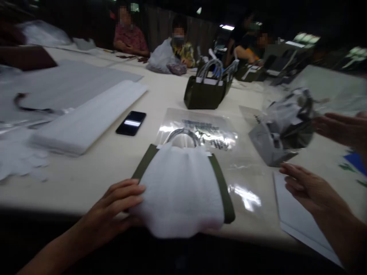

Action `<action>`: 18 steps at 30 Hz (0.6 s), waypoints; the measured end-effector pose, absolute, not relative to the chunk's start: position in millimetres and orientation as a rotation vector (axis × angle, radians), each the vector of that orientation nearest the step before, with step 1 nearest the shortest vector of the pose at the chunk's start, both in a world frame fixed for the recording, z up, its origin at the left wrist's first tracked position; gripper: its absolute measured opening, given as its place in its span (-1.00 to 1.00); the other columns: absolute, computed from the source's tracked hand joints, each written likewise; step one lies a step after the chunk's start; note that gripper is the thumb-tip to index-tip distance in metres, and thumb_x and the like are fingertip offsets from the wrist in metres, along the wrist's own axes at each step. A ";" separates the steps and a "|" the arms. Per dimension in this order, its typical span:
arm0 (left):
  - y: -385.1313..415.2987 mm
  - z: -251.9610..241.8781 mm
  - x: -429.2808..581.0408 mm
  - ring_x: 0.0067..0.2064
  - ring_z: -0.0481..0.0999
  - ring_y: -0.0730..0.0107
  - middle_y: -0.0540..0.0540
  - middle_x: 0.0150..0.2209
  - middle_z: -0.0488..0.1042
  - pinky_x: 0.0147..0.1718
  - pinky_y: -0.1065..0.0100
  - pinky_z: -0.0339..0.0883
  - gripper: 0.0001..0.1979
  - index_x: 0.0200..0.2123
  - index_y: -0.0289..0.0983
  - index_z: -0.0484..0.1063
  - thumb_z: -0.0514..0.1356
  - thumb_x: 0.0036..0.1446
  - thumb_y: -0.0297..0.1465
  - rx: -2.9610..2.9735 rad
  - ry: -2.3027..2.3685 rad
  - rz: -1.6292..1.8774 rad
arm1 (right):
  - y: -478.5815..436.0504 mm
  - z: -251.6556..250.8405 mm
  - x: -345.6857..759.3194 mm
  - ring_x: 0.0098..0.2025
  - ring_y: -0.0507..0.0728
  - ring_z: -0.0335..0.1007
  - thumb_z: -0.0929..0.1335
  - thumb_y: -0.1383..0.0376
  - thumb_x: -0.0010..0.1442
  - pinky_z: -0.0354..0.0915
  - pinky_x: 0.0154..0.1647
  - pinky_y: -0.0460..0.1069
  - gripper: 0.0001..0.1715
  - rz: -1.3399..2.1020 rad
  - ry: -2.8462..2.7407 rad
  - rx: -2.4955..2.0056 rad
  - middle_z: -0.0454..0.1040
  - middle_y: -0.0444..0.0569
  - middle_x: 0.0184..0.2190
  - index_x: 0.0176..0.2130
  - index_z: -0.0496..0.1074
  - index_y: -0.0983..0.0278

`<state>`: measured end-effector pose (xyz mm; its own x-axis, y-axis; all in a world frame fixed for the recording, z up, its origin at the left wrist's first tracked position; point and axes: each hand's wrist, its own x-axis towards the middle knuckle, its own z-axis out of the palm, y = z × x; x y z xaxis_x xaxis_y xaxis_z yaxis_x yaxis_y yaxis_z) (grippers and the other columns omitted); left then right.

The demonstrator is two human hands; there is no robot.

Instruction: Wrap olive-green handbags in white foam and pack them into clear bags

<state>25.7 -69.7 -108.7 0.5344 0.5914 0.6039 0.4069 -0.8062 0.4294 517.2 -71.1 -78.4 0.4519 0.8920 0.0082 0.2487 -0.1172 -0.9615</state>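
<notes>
Single view, head-worn. Faces forward and down across a pale table [109, 160] from its near edge. Close to the lens, low in frame: left hand [114, 214] and right hand [309, 189]. Seated people [130, 36] at the far side, distant, blurred.

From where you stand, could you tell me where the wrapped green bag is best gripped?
Probably by its curved handle, from the far end: it arches clear of the white foam wrap covering the flat-lying green bag. Left hand rests on the wrap's edge; right hand hovers open.
</notes>
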 end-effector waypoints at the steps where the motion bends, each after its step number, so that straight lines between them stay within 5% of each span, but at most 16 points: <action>1: -73.2 -108.5 18.2 0.09 0.26 0.23 -0.11 -0.02 0.36 0.00 0.16 0.30 -0.56 0.00 -0.17 0.23 0.21 0.03 -0.50 2.533 0.798 1.076 | -82.6 -73.7 488.6 -0.80 -0.16 -0.05 0.36 0.12 0.06 -0.07 -0.82 -0.07 -0.82 0.857 -1.001 -1.608 0.52 0.02 -0.42 -0.36 0.52 0.12; 9: -76.9 -109.4 15.4 0.15 0.17 0.17 -0.20 0.04 0.30 0.07 0.02 0.18 -0.37 0.13 -0.19 0.03 0.22 0.02 -0.49 2.459 0.660 1.153 | -169.3 -45.0 245.2 -0.75 -0.15 0.08 0.35 0.13 0.06 -0.10 -0.79 -0.18 -0.62 1.847 -1.013 -1.116 0.47 0.10 -0.18 -0.09 0.42 0.13; 18: -77.7 -117.5 11.3 0.14 0.19 0.20 -0.22 0.06 0.27 0.08 0.02 0.16 -0.37 0.15 -0.15 -0.01 0.20 0.05 -0.49 2.517 0.528 1.260 | -166.3 -67.9 198.8 -0.70 -0.18 0.08 0.40 0.11 0.00 -0.10 -0.76 -0.24 -0.53 1.801 -0.814 -1.265 0.48 0.05 -0.26 -0.08 0.42 0.21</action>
